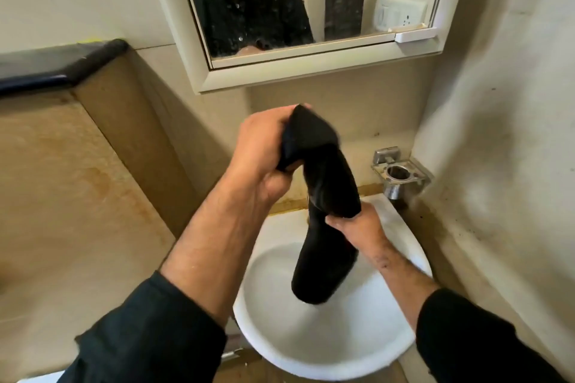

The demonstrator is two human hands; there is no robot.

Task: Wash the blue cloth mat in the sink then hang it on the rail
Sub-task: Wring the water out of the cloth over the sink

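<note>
Two dark sleeves (149,336) are reaching in from the bottom edge, pushed up to bare forearms. Below them a round white sink (357,348) is sitting against a beige tiled wall (77,180) stained with brownish streaks, and a dark ledge (59,65) is capping the tiles at the left. One mirror (280,3) in a white frame is hanging above the sink. One square metal holder (399,172) with a round opening is standing fixed at the back right corner, just above the rim.

One cloth mat (323,205), looking nearly black and soft, is hanging bunched into a long drooping roll over the sink, its lower end dangling above the bowl. Left hand (264,155) is clenching the top of the cloth, fingers wrapped tight. Right hand (357,227) is squeezing the roll lower down, near its middle.
</note>
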